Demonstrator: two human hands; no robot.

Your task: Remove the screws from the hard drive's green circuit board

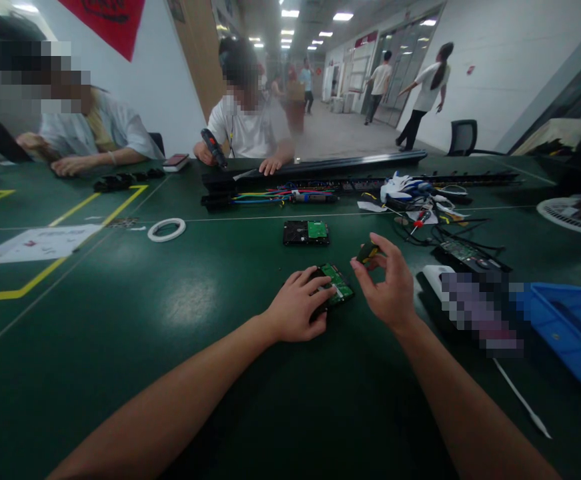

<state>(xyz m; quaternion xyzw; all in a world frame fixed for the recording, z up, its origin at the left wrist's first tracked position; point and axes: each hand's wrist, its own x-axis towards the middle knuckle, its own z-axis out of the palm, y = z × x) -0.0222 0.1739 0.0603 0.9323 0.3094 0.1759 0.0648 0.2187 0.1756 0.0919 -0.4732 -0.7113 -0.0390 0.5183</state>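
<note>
A hard drive (pixel 337 285) with a green circuit board facing up lies on the green table, turned at a slant. Over its left part sits my left hand (pixel 303 303), fingers spread across the top and thumb by the near edge, gripping it against the table; much of the drive is hidden underneath. Just right of and above it, my right hand (pixel 387 283) pinches a small screwdriver (pixel 367 253) with a dark green and yellow handle; its tip cannot be made out. Beyond my hands rests a second hard drive (pixel 297 233), flat and apart from both.
Long black housings with coloured wires (pixel 290 195) cross the table's far side. Gloves and cables (pixel 410 190), a circuit board (pixel 473 257) and a blue tray (pixel 570 327) stand right. Leftward lie a white ring (pixel 167 230) and paper (pixel 43 243). A co-worker opposite holds a power driver (pixel 213 148).
</note>
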